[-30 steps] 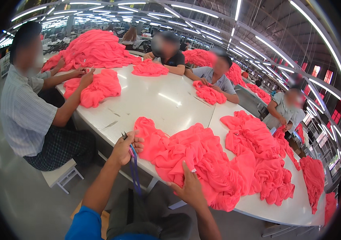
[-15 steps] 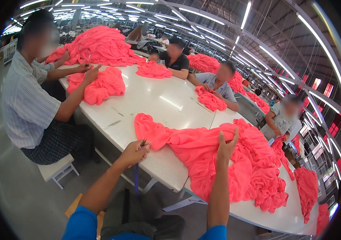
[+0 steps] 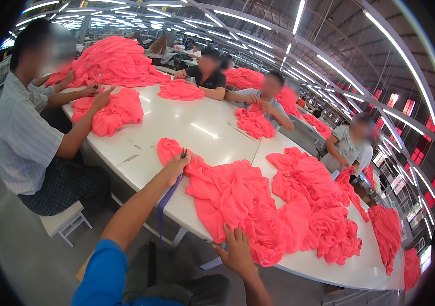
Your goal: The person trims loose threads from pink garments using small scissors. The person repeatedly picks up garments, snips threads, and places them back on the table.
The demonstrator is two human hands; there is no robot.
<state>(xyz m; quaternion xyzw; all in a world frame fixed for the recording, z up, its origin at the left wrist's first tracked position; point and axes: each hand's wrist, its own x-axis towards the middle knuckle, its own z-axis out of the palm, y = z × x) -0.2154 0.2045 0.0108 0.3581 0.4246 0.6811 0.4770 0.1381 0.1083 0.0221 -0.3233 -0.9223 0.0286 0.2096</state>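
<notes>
My left hand (image 3: 175,166) is closed on small metal snips (image 3: 183,153) with a purple strap (image 3: 165,201) dangling from them; it is beside the left end of a coral-pink fabric heap (image 3: 232,194) lying on the white table (image 3: 176,122). My right hand (image 3: 235,247) is at the heap's lower edge near the table's front, thumb apart and fingertips against the cloth.
A seated co-worker (image 3: 31,132) at the left and others (image 3: 209,76), (image 3: 263,99), (image 3: 350,148) around the far and right sides handle pink cloth. More piles (image 3: 113,61), (image 3: 385,234) lie on the table. A white stool (image 3: 62,219) stands on the floor at left.
My right hand rose over the heap half a second ago and has come back down to its lower edge. My left hand with the snips has moved forward, and the cloth has shifted.
</notes>
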